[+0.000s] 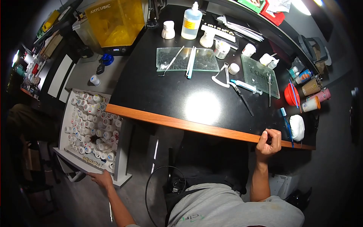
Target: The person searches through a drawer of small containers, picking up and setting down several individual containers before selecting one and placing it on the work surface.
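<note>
My left hand (101,179) is at the front edge of a pulled-out drawer (123,159), its fingers against the front panel and partly hidden. Inside the drawer stand many small white jars (89,117), packed closely, some with coloured marks on them. A strip of tooth-shaped pieces (92,161) lies near the drawer's front. My right hand (269,142) is curled closed over the wooden edge (181,125) of the black desk, and nothing shows in its fingers. Close to it lie a blue toothbrush (286,123) and a white rounded bundle (297,128).
Glass slabs (206,60) with thin tools, a syringe (245,86), white jars and a clear bottle (191,23) stand on the desk (162,90). A red bowl (291,94) is at the right. Behind the drawer is a yellow-covered printer (115,22). A cable (147,189) loops beside me.
</note>
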Action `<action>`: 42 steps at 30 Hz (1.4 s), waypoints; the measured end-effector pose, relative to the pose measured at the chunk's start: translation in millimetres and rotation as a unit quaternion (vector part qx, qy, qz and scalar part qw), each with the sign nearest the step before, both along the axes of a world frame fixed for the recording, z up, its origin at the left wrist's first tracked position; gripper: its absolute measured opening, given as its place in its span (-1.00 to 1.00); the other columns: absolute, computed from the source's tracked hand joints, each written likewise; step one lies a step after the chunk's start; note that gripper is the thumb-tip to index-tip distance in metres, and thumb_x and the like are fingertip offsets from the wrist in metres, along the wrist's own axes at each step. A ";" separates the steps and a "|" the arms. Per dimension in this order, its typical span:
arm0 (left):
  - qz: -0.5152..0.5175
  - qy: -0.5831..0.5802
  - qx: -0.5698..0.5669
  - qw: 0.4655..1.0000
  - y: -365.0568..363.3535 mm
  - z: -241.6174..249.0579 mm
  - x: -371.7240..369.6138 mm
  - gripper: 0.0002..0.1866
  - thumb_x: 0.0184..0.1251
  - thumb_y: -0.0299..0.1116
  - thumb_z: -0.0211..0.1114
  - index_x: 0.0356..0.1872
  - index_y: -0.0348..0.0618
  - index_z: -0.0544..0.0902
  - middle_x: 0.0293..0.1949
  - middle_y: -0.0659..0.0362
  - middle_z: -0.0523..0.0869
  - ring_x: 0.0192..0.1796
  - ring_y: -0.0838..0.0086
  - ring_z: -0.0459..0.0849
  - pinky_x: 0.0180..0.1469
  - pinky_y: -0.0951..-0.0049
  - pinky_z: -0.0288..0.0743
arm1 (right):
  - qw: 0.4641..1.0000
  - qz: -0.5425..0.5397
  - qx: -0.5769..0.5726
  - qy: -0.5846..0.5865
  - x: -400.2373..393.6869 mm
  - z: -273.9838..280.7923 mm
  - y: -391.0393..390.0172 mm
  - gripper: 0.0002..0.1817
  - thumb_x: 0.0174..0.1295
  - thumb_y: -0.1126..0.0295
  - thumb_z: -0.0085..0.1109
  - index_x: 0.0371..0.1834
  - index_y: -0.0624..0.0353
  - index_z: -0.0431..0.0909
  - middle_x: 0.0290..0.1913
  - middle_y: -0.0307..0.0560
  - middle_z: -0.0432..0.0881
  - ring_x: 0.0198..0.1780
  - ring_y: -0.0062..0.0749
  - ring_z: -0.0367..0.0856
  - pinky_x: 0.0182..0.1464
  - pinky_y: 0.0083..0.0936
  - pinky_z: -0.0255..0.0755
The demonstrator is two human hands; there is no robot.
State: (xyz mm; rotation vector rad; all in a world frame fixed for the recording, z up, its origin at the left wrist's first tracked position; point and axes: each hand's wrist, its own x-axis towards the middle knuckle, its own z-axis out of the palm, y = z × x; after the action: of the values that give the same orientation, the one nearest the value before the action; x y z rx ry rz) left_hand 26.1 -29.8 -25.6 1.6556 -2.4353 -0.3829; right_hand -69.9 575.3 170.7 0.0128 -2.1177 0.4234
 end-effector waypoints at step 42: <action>0.007 0.006 -0.016 1.000 -10.0 -15.3 2.3 0.15 0.01 -0.27 0.36 0.57 -0.33 -0.18 0.22 -0.39 0.37 0.21 -0.21 0.47 0.25 -0.03 0.47 | 1.000 0.009 0.005 -0.001 2.1 0.1 2.6 -0.96 0.07 0.57 0.17 -0.39 0.26 0.55 -0.43 -0.04 0.57 -0.40 -0.20 0.54 -0.33 -0.36 0.41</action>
State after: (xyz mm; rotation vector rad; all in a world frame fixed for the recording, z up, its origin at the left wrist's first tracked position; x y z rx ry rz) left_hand 28.3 -39.8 -40.9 1.6515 -2.4060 -0.3483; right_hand -67.8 577.8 170.8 0.0366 -2.1240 0.4237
